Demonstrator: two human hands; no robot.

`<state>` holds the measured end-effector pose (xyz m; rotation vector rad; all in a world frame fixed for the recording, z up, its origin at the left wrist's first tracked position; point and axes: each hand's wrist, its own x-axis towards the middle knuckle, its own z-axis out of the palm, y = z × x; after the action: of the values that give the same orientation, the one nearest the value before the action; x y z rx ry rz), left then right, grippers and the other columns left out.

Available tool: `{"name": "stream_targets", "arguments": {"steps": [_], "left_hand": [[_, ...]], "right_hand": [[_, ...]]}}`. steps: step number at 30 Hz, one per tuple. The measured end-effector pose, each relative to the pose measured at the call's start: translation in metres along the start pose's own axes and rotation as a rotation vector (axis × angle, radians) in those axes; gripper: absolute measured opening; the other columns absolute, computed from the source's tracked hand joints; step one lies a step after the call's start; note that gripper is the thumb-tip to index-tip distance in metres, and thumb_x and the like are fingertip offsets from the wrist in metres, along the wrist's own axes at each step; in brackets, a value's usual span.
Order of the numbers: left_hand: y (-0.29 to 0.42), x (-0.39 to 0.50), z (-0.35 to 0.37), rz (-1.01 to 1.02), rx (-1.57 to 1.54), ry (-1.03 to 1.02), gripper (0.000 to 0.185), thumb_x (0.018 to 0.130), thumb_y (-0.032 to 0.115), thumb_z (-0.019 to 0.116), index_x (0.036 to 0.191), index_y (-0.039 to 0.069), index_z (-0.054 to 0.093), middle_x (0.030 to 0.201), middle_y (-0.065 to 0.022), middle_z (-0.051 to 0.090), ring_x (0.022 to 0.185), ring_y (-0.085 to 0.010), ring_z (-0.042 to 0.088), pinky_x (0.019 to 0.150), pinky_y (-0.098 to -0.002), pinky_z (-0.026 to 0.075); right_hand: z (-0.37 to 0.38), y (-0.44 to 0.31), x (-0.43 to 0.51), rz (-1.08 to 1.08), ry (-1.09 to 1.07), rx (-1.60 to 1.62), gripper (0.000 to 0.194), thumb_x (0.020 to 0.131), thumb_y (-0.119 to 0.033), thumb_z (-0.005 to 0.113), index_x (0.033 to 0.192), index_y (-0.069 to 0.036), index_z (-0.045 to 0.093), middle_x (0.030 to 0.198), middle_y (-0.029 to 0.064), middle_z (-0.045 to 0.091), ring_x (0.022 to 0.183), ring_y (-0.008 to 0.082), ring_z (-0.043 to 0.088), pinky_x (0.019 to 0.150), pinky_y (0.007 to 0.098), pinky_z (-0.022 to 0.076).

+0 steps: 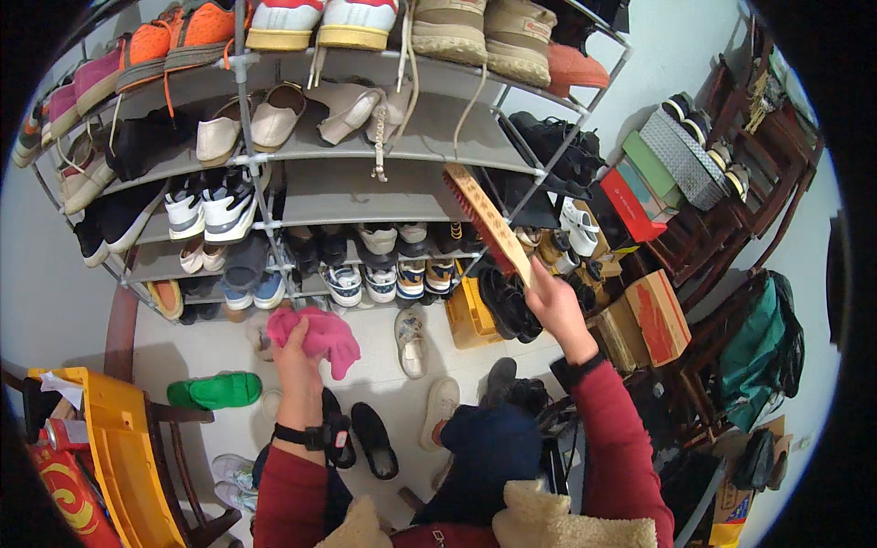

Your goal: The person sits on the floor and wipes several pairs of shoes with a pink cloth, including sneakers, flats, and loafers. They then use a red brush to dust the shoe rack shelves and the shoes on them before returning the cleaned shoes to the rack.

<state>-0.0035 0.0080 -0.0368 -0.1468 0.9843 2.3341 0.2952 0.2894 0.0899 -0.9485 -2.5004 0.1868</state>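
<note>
My left hand (294,349) holds a bunched pink cloth (320,335) low in front of the shoe rack. Raised at the right, my right hand (553,305) grips the end of a wooden brush (495,227) with dark red bristles facing left. The brush's far end lies in front of a grey fabric shelf (342,198) of the rack. On the shelf above stand pale flat shoes (274,116) and beige shoes with a decorated strap (353,113). White and blue sneakers (342,282) sit on a lower shelf.
A green slipper (216,390), a black shoe (374,438) and a patterned shoe (411,342) lie on the floor. A yellow crate (473,315) stands right of the rack, near a cardboard box (658,318). A large yellow crate (116,452) is at lower left. Shoeboxes (637,198) rest on wooden furniture.
</note>
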Motion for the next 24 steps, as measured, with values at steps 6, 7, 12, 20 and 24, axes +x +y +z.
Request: {"name": "stream_targets", "arguments": {"steps": [6,7,12,20,24], "left_hand": [[0.016,0.016,-0.007,-0.019,0.005,0.071,0.038,0.087,0.008,0.067,0.121,0.009,0.051,0.109,-0.0116,0.063,0.101,-0.0269,0.064,0.083,-0.0423,0.054],[0.020,0.018,-0.008,-0.018,0.002,0.069,0.036,0.087,0.009,0.067,0.120,0.009,0.052,0.109,-0.0114,0.064,0.101,-0.0267,0.064,0.082,-0.0419,0.054],[0.037,0.019,-0.010,-0.023,-0.002,0.060,0.030,0.088,0.010,0.065,0.116,0.006,0.055,0.109,-0.0121,0.065,0.099,-0.0260,0.065,0.081,-0.0413,0.054],[0.045,0.016,-0.019,-0.029,-0.041,0.070,0.031,0.088,0.008,0.064,0.117,0.006,0.054,0.110,-0.0114,0.064,0.100,-0.0266,0.065,0.083,-0.0423,0.054],[0.045,0.019,-0.026,-0.011,-0.061,0.085,0.033,0.088,0.008,0.065,0.119,0.008,0.053,0.112,-0.0101,0.062,0.103,-0.0274,0.063,0.084,-0.0443,0.054]], "right_hand": [[0.067,-0.024,0.117,0.083,0.054,-0.165,0.047,0.081,-0.019,0.068,0.125,-0.008,0.054,0.081,0.0255,0.065,0.080,0.0440,0.063,0.070,0.0507,0.0512],[0.073,-0.035,0.126,0.136,0.011,-0.127,0.055,0.079,-0.021,0.071,0.130,-0.007,0.054,0.084,0.0260,0.066,0.083,0.0449,0.063,0.072,0.0501,0.0511],[0.082,-0.100,0.105,-0.201,-0.292,0.065,0.061,0.075,-0.008,0.066,0.135,-0.007,0.052,0.095,0.0269,0.065,0.088,0.0412,0.065,0.079,0.0451,0.0520],[0.043,-0.075,0.098,-0.266,-0.014,-0.051,0.062,0.075,-0.005,0.066,0.136,-0.016,0.055,0.090,0.0228,0.066,0.084,0.0402,0.064,0.076,0.0452,0.0528],[0.084,-0.055,0.142,0.153,0.054,-0.303,0.058,0.077,-0.005,0.061,0.134,-0.013,0.053,0.087,0.0253,0.066,0.082,0.0435,0.065,0.071,0.0517,0.0517]]}}
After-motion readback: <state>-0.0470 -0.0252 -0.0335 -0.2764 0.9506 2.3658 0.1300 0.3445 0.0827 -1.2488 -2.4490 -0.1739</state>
